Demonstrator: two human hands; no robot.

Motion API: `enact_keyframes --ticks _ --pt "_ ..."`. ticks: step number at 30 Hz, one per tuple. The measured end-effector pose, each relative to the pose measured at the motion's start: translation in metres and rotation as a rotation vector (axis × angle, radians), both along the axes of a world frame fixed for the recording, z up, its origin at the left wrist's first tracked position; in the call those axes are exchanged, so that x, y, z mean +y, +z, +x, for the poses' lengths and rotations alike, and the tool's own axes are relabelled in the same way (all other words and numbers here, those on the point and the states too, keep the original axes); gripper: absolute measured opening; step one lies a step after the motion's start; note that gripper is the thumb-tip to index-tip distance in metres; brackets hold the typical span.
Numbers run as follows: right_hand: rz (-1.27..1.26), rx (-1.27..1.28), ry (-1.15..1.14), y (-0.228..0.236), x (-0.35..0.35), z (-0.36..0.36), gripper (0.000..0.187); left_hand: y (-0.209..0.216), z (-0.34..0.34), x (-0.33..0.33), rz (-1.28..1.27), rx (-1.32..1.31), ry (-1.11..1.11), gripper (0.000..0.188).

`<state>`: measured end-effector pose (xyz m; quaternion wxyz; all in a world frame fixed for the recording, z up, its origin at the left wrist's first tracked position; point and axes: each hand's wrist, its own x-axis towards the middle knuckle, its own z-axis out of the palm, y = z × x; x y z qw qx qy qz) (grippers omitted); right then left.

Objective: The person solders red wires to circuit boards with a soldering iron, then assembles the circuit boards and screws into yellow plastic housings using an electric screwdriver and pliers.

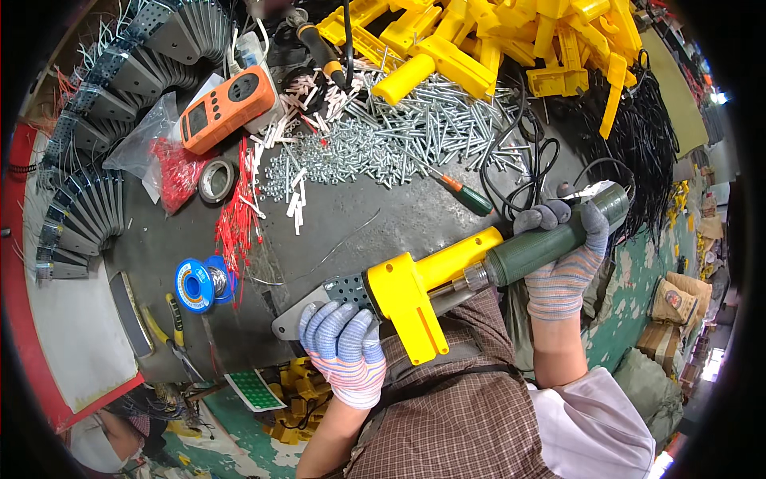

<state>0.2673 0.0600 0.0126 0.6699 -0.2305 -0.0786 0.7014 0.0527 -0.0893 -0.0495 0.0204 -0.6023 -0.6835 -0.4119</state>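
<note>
My left hand [343,351], in a striped knit glove, is closed round the flat grey metal plate [289,323] that sticks out of a yellow plastic tool housing [399,295]. The housing lies tilted at the near edge of the bench, its handle pointing up to the right. In my right hand [568,259], also gloved, is a dark green electric screwdriver [523,257], with fingers wrapped round its barrel. Its metal nose runs alongside the handle toward the housing's lower part. The bit's tip is hidden, so contact with a screw cannot be made out.
Beyond my hands lie a heap of screws [431,120], yellow housings [550,32], a green-handled screwdriver [467,195] and black cables [638,136]. An orange meter [227,108], tape roll [216,180], solder spool [195,285], pliers [175,335] and stacked metal plates [96,199] are at left.
</note>
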Motion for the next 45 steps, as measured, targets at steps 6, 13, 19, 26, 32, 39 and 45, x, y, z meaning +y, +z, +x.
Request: enact_keyframes --ticks 6,13,19,26,32,39,45 --pt "-0.018 0.023 -0.002 0.003 0.001 -0.002 0.027 0.003 0.0 0.001 -0.021 0.015 0.0 0.014" --pt "0.038 -0.028 0.011 0.008 0.007 -0.001 0.029 0.005 -0.001 0.009 -0.036 0.022 -0.021 0.014" --pt "-0.078 -0.626 0.218 0.051 0.045 0.042 0.035 0.044 -0.038 0.011 -0.248 0.232 -0.192 0.06" --pt "0.353 -2.279 0.471 0.036 0.094 0.083 0.07 0.05 -0.059 0.033 -0.24 0.193 -0.349 0.072" --pt "0.331 -2.39 0.133 0.011 0.101 0.094 0.077 0.073 -0.071 -0.003 -0.126 -0.886 -0.049 0.069" --pt "0.714 -2.417 0.031 0.032 0.091 0.047 0.06 0.025 -0.088 -0.024 -0.155 -0.485 -0.241 0.08" --pt "0.54 -1.707 0.394 -0.006 0.098 -0.03 0.041 0.07 -0.061 0.006 -0.21 -1.614 -0.059 0.055"
